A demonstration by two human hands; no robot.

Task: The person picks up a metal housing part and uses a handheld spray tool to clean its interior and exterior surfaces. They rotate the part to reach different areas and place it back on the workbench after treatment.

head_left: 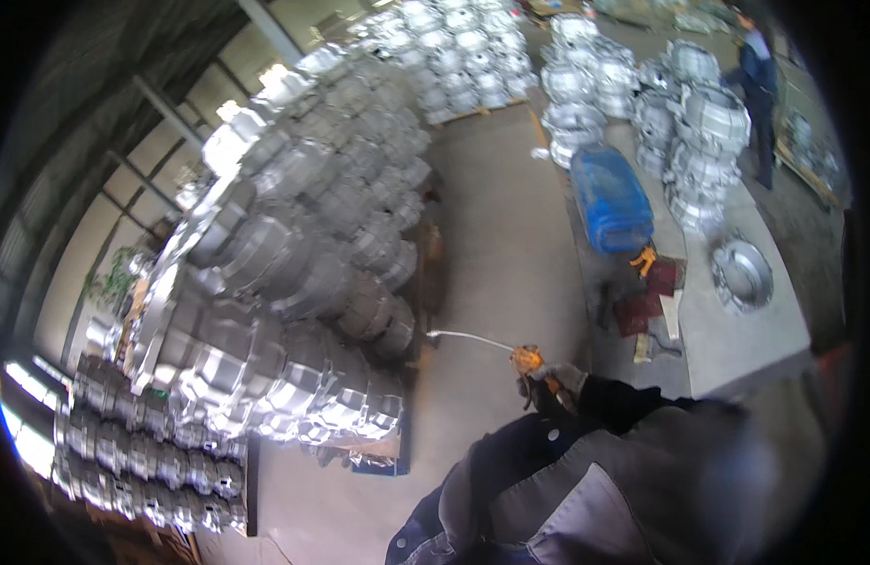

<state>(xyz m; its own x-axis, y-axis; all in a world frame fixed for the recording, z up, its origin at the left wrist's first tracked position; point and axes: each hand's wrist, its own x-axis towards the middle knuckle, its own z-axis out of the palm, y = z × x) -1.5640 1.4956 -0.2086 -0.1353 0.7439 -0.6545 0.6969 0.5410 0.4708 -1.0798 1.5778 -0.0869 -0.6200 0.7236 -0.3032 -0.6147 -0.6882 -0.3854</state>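
Observation:
My right hand, gloved and coming from a dark sleeve at the right, is wrapped round an orange air blow gun. The gun's long, thin, pale nozzle points left toward a tall stack of silver metal castings. Its tip appears close to the stack's lower edge; I cannot tell whether it touches. My left hand is out of view. Dark and grey work clothing fills the lower right.
Right of the aisle, a blue plastic drum lies near dark red pieces and a small orange object. One round casting rests on a pale surface. More castings stand behind. A person stands far right.

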